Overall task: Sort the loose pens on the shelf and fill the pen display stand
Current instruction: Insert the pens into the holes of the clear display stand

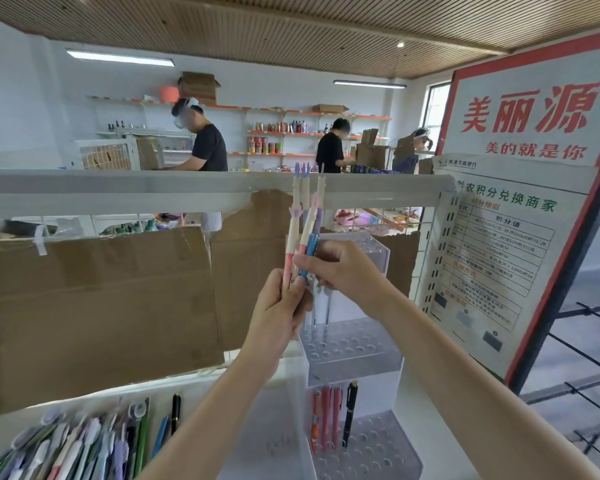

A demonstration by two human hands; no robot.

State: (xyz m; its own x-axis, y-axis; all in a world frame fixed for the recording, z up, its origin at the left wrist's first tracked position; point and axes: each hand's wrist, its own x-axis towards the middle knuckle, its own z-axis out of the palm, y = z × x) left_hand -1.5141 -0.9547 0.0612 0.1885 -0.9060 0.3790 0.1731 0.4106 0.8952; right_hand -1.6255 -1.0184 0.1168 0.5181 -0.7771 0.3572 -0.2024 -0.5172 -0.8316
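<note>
My left hand [279, 306] grips a bunch of long pastel pens [300, 216] that stand upright in front of the shelf rail. My right hand [340, 268] pinches a blue pen [310, 252] in that bunch. Just behind and below the hands stands the clear tiered pen display stand [354, 344], with two pens standing in holes of its middle tier. Its lower tier holds red and pink pens [326, 420] and a black pen [350, 414]. Many loose pens [84, 445] lie in a heap on the white shelf at the lower left.
Cardboard sheets [94, 306] are fixed behind the shelf's back grid. A red-framed sign board [520, 202] stands to the right, with a black wire rack [589, 375] beyond it. Across the room, people work at stocked shelves [284, 133].
</note>
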